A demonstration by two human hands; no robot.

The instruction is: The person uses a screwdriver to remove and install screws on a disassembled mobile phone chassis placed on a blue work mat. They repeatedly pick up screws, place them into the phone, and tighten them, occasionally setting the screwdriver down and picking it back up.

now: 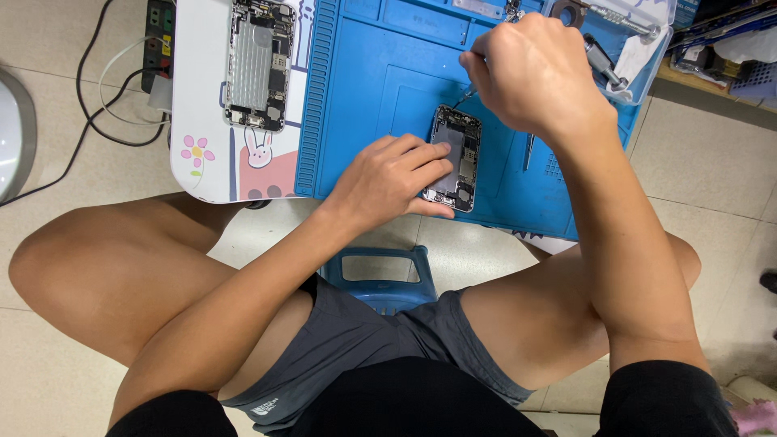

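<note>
Left hand (396,182) pins the opened phone (455,158) mid-mat (364,89) while the right hand (530,69), fisted on a thin tool (467,96), probes its top edge; steady fine pressure seems needed.

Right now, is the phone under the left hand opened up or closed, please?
Opened up: the phone lies flat on the blue mat with its inner parts bare.

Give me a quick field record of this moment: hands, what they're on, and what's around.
left hand: flat on the opened phone, holding it down
right hand: closed on a thin tool, tip at the phone's top edge
surface: blue work mat
beside the mat: second opened phone on a white board with a rabbit drawing
also on the mat: tweezers
</note>
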